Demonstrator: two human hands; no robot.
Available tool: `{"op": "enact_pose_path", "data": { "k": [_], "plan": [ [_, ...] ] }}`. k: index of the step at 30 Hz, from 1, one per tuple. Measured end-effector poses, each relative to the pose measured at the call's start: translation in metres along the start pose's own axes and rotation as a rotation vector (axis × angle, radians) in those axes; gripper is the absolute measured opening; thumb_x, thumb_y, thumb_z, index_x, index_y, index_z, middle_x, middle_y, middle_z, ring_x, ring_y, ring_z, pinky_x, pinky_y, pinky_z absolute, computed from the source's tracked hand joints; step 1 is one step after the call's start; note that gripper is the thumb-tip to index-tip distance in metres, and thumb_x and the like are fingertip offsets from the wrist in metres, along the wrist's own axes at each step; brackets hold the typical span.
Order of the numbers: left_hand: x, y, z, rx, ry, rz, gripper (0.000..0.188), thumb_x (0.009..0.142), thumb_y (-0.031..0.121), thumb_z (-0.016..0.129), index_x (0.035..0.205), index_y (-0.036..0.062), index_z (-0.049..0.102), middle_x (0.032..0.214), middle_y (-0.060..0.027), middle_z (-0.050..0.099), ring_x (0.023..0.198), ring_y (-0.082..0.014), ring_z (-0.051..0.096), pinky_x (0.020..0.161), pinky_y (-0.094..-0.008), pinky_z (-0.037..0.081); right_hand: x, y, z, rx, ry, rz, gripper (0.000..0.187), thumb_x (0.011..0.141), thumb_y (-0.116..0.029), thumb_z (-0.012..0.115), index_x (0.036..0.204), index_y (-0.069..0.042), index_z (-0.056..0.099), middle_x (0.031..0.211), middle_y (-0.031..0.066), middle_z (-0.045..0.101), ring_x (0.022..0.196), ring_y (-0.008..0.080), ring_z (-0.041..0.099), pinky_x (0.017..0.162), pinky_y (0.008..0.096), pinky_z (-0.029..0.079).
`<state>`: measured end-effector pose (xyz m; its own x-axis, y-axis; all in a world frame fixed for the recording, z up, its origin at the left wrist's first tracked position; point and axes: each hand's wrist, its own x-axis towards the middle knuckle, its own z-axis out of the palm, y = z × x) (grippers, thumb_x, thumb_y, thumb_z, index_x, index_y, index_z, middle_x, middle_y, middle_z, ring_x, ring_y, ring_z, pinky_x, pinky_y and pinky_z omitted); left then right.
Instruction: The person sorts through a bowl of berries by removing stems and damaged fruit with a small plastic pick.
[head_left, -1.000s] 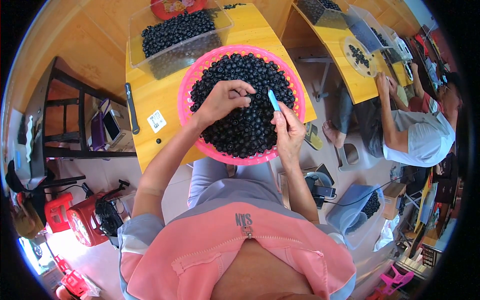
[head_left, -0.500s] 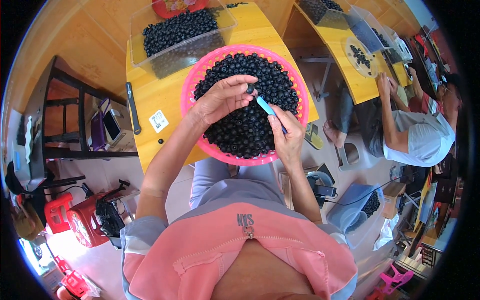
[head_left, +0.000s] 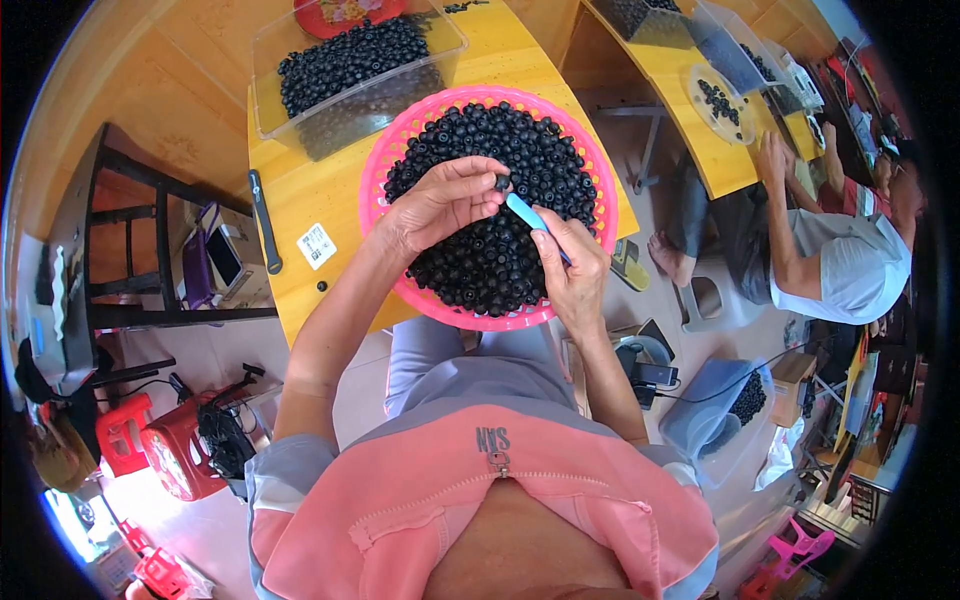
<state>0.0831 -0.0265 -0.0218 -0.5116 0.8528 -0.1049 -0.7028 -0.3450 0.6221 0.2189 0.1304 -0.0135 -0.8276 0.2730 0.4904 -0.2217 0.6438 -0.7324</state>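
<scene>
A pink plastic basket [head_left: 374, 180] full of dark round beads [head_left: 490, 262], many with a hole, stands before me at the table's near edge. Above the beads, my left hand [head_left: 445, 203] pinches a single dark bead [head_left: 502, 183] between thumb and fingertips. My right hand [head_left: 575, 265] grips a slim light-blue-handled tool [head_left: 526, 213], which points up and left at that bead. The tip is too small to make out, and I cannot tell whether it touches the bead. Both hands nearly meet over the basket's middle.
On the yellow table [head_left: 300, 195], a clear bin [head_left: 262, 95] of beads stands at the back left. Nearby lie a black strap-like tool [head_left: 264, 222], a white label [head_left: 317, 246] and a loose bead [head_left: 322, 286]. A co-worker [head_left: 835, 255] sits at another table on the right.
The hands remain together over the basket with the same holds. The bead and tool tip have shifted only slightly, and the whole view has moved a little.
</scene>
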Motion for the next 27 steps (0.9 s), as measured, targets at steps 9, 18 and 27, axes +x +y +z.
{"op": "enact_pose_path", "data": {
  "k": [9,18,27],
  "plan": [
    [0.0007,-0.0012,-0.0038,0.032,0.008,-0.016,0.018,0.085,0.008,0.063,0.103,0.0023,0.060,0.092,-0.0055,0.064,0.085,-0.0130,0.063,0.080,-0.0248,0.052,0.0004,-0.0011,-0.0006,0.002,0.005,0.002,0.021,0.083,-0.008,0.064,0.103,-0.004,0.066,0.060,0.0052,0.045,0.049,0.0141,0.043,0.046,0.0297,0.034],
    [0.0003,-0.0021,-0.0052,0.053,0.022,0.000,0.016,0.085,0.005,0.062,0.100,0.0023,0.061,0.093,-0.0062,0.064,0.085,-0.0139,0.064,0.080,-0.0254,0.053,0.0005,-0.0018,-0.0010,0.009,0.005,0.009,0.020,0.083,-0.008,0.064,0.103,-0.004,0.066,0.060,0.0056,0.046,0.049,0.0144,0.044,0.046,0.0301,0.034],
    [0.0002,-0.0021,-0.0035,0.069,0.016,0.015,0.015,0.085,0.005,0.062,0.099,0.0027,0.061,0.092,-0.0053,0.064,0.084,-0.0130,0.063,0.079,-0.0243,0.052,-0.0002,-0.0007,-0.0016,-0.010,-0.016,0.016,0.020,0.084,-0.009,0.062,0.103,-0.004,0.065,0.060,0.0068,0.046,0.049,0.0166,0.044,0.047,0.0312,0.035]
  ]
}}
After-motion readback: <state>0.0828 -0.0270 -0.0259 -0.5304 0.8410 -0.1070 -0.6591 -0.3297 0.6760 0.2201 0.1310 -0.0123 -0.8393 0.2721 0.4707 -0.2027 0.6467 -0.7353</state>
